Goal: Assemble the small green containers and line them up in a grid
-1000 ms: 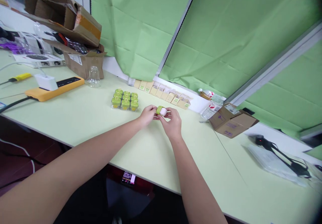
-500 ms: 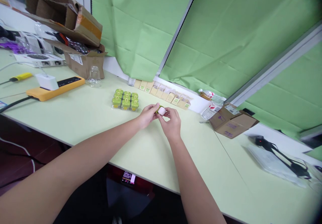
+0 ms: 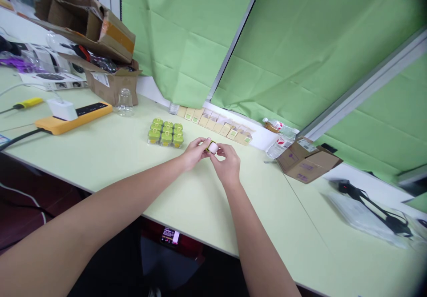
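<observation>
Over the table, my left hand [image 3: 194, 153] is closed around a small pinkish-white rounded block with a green rim [image 3: 212, 147]. My right hand [image 3: 227, 163] pinches the same piece from the other side, fingertips at its right and lower edges. Its underside is hidden by the fingers, and its exact kind is too small to make out. To the left of my hands stands a tight group of small clear containers with green tops [image 3: 166, 132], arranged in rows. Behind my hands, a row of small tan cardboard boxes [image 3: 213, 122] lines the wall.
At the left are an orange power strip [image 3: 73, 118], a yellow-handled tool [image 3: 28, 103], a clear plastic cup [image 3: 125, 103] and open cardboard boxes [image 3: 110, 83]. Bottles [image 3: 280, 146], a carton [image 3: 307, 161] and a black strap [image 3: 376, 208] lie rightward. A phone [image 3: 170, 236] glows below the table edge.
Both hands stay in nearly the same place with the small piece between them. The piece has shifted very slightly left; the other things have not moved.
</observation>
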Demonstrator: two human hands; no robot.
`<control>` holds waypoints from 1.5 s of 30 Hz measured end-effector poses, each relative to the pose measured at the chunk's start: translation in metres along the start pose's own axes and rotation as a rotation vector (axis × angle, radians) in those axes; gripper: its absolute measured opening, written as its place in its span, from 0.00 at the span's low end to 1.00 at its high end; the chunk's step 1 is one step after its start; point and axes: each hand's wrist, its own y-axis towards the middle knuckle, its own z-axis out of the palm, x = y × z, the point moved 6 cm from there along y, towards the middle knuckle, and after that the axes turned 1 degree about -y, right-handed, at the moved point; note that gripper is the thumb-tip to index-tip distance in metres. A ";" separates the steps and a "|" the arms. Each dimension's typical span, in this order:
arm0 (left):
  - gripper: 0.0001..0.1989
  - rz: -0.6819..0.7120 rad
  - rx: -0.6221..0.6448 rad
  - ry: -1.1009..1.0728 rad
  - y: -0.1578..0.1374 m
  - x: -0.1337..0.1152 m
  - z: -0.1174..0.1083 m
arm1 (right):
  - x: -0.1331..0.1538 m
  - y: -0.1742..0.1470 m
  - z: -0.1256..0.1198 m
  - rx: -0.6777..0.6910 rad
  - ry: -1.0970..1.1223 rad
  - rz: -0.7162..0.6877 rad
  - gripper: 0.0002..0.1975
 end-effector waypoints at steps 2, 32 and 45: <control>0.20 0.010 0.007 -0.003 0.000 -0.001 0.001 | 0.000 0.000 -0.001 -0.003 -0.005 0.001 0.13; 0.21 0.064 0.054 0.088 0.001 -0.009 0.002 | -0.020 -0.003 0.002 -0.034 0.298 0.390 0.22; 0.19 0.042 -0.002 0.036 0.005 -0.010 -0.001 | -0.036 -0.002 0.015 0.031 0.514 0.500 0.27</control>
